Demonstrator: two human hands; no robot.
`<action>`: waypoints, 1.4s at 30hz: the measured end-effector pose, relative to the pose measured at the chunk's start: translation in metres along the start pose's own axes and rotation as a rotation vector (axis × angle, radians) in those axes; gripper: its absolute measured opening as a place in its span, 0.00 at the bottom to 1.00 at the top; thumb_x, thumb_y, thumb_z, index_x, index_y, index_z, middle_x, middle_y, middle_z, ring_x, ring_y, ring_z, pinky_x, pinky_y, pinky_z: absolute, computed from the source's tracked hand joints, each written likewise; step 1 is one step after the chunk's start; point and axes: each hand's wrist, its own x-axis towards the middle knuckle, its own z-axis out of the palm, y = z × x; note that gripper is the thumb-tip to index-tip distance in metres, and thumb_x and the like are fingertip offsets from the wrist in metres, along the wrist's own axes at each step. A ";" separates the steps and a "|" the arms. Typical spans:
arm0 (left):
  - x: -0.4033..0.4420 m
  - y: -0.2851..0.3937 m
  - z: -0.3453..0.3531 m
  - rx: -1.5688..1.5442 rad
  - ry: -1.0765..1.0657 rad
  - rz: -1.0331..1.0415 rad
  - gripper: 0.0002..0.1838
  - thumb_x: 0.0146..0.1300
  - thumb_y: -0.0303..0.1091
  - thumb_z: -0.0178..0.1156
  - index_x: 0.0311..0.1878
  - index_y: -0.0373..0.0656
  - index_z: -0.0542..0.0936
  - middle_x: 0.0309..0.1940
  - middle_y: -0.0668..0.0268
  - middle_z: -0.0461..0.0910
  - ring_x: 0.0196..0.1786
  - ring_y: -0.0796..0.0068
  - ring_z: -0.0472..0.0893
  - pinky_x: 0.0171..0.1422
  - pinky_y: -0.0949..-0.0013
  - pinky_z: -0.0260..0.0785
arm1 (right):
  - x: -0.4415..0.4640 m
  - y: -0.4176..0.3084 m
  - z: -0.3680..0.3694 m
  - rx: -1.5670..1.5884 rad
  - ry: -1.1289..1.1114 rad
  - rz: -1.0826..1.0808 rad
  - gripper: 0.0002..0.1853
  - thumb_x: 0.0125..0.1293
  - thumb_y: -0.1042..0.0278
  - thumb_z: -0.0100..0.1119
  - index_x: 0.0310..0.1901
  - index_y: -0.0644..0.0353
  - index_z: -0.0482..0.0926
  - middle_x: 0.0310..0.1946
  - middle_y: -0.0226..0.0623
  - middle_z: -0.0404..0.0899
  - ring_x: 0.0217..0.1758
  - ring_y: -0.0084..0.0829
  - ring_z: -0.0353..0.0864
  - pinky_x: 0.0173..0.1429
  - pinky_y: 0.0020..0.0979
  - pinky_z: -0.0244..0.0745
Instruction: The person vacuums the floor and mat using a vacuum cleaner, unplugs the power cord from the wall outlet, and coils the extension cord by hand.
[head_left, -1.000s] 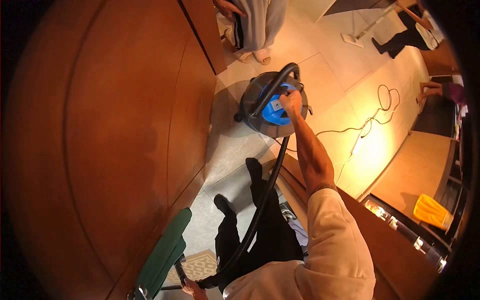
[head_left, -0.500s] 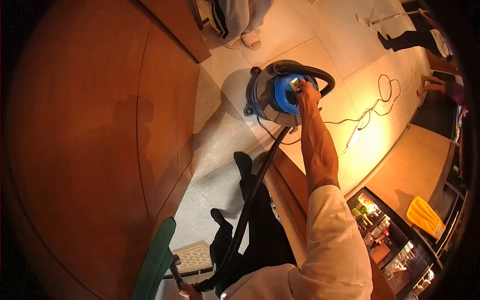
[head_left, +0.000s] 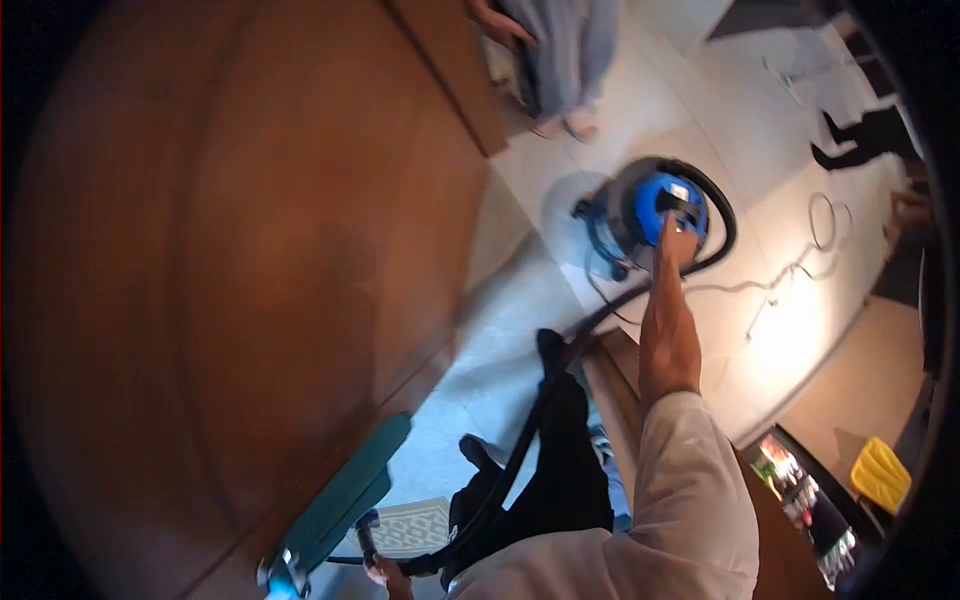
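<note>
cord (head_left: 793,268) beside vacuum (head_left: 652,205) | hose (head_left: 527,430) crosses leg (head_left: 575,470) | green chair (head_left: 350,490) near mat (head_left: 412,528)

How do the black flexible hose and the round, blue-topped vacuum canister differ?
Shape: the black flexible hose is a slim, curving tube; the round, blue-topped vacuum canister is squat and bulky. Colour: the hose looks black throughout; the canister has a bright blue top. Hands: the left hand holds the hose's near end; the right hand is at the canister's top, its grip blurred. Shared: each has a hand at it.
</note>
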 end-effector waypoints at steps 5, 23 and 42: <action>0.026 -0.026 0.023 -0.576 -0.112 -0.801 0.16 0.67 0.39 0.51 0.54 0.43 0.69 0.32 0.60 0.72 0.29 0.64 0.74 0.25 0.56 0.72 | -0.239 0.024 -0.032 0.578 -0.292 0.071 0.13 0.54 0.67 0.67 0.28 0.65 0.72 0.24 0.35 0.74 0.29 0.31 0.73 0.39 0.34 0.71; 0.048 -0.195 0.058 -0.862 -0.398 -0.596 0.18 0.67 0.32 0.50 0.57 0.35 0.67 0.25 0.57 0.75 0.22 0.64 0.78 0.21 0.61 0.72 | -0.766 0.021 -0.253 -0.082 -0.359 -0.996 0.38 0.39 0.42 0.73 0.46 0.65 0.77 0.44 0.49 0.79 0.48 0.50 0.78 0.51 0.46 0.73; 0.040 -0.313 0.399 -1.460 -0.446 -1.009 0.22 0.71 0.39 0.49 0.65 0.48 0.60 0.25 0.68 0.65 0.19 0.75 0.68 0.17 0.64 0.72 | -0.552 0.280 -0.516 0.463 -0.020 -1.072 0.16 0.60 0.66 0.65 0.34 0.78 0.81 0.33 0.44 0.83 0.31 0.31 0.80 0.39 0.28 0.77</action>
